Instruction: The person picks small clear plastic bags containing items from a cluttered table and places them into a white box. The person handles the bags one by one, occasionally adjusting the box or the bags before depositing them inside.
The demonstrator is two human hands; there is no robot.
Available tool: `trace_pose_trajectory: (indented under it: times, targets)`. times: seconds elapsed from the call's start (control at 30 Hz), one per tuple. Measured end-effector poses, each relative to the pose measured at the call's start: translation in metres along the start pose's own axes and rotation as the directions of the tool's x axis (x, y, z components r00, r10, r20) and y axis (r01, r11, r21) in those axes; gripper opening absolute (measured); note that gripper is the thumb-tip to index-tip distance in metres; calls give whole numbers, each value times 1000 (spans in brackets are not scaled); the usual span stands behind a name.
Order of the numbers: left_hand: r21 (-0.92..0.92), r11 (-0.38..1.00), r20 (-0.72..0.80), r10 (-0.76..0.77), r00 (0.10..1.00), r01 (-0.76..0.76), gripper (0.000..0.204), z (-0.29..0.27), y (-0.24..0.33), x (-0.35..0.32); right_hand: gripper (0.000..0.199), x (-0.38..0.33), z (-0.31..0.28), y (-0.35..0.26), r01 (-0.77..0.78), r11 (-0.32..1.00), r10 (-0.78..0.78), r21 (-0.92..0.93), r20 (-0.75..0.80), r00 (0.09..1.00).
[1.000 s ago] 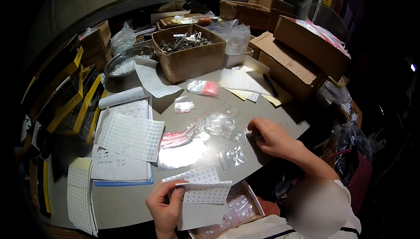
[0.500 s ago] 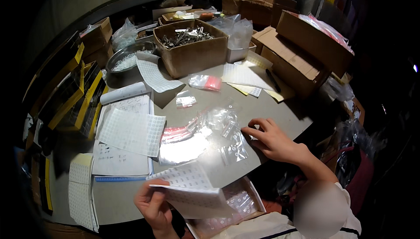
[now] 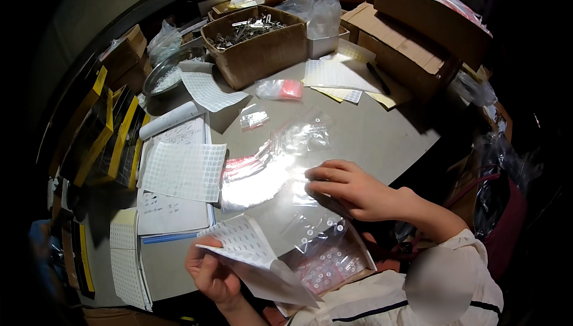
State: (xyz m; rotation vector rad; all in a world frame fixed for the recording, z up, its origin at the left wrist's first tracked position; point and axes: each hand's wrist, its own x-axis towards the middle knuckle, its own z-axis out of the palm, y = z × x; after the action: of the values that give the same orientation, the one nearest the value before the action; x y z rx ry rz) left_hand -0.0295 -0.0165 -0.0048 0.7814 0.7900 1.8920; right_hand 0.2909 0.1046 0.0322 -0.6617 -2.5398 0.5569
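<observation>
- At the near edge of the table (image 3: 388, 153), work looks to be midway: a shallow open box (image 3: 362, 248) below already has a good layer of clear bags with small white discs (image 3: 331, 266) in it, presumably the finished part.
- Just above that box, more disc-filled bags (image 3: 309, 231) hang about the table's edge; whether they rest on it or are dropping clear, the view does not settle.
- Plenty seems left: a bright fan of red-edged bags (image 3: 253, 177) lies mid-table, with loose clear bags (image 3: 307, 134) behind it, and rows of marks fill the visible part of the label sheet (image 3: 239, 239).
- Now the left hand (image 3: 212, 272): closed in a pinch, thumb against fingers, gripping that sheet by its left side, the paper folded over and tilted out beside the box.
- Across to the right hand (image 3: 352, 191): palm down, fingers half extended and close together, tips at a small clear bag (image 3: 303, 196) lost in glare. Touching, it appears; whether anything is pinched there, one cannot tell.
</observation>
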Motion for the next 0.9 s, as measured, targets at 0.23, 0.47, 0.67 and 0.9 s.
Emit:
trace_pose_trajectory:
  times: [0.23,0.47,0.67,0.9]
  targets:
    - [53,999,51,2,999,-4,19,-2,-2,-2,61,-23,19,-11,139,945,-175,295,99,980]
    - [454,889,100,-121,988,63,19,22,9,-7,43,-6,-14,-16,98,895,-85,435,-48,995]
    - [679,733,242,-163,957,-47,25,28,8,-2,44,48,3,-45,119,984,-114,135,-43,993]
    - [702,702,278,-116,954,-119,23,24,5,-3,39,75,25,-58,159,987,-159,4,45,986]
